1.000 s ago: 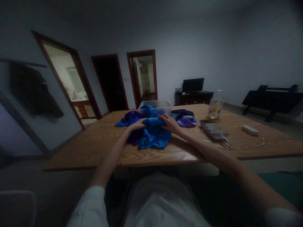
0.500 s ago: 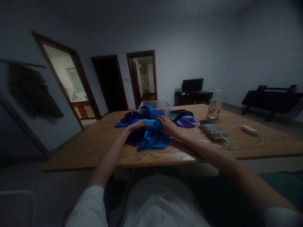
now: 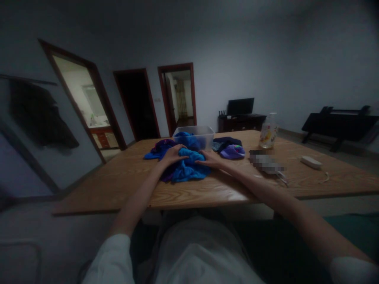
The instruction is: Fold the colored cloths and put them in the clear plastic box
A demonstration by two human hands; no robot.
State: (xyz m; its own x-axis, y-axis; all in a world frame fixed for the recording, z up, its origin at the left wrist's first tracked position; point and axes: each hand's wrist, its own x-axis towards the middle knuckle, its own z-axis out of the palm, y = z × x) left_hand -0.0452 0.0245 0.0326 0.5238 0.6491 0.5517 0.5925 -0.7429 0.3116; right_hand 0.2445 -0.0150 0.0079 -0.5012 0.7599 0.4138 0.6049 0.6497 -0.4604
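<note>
A bright blue garment (image 3: 189, 169) lies bunched on the wooden table (image 3: 207, 191), over a darker purple one (image 3: 166, 173). My left hand (image 3: 173, 153) rests on its upper left part, fingers curled into the cloth. My right hand (image 3: 210, 159) presses on its right edge, fingers lying nearly flat and pointing left. Just behind stands a clear plastic box (image 3: 195, 135) with more blue cloth inside.
Blue and purple clothes (image 3: 158, 148) lie left of the box, and a purple and dark pile (image 3: 231, 149) lies right of it. A bottle (image 3: 268, 136), a blurred-out item (image 3: 265, 163) and a white device with a cord (image 3: 310, 161) sit to the right. Doorways open behind.
The blue garment has been gathered away from the table's front edge into a smaller bundle. Both hands have shifted slightly with it and stay on the cloth.
</note>
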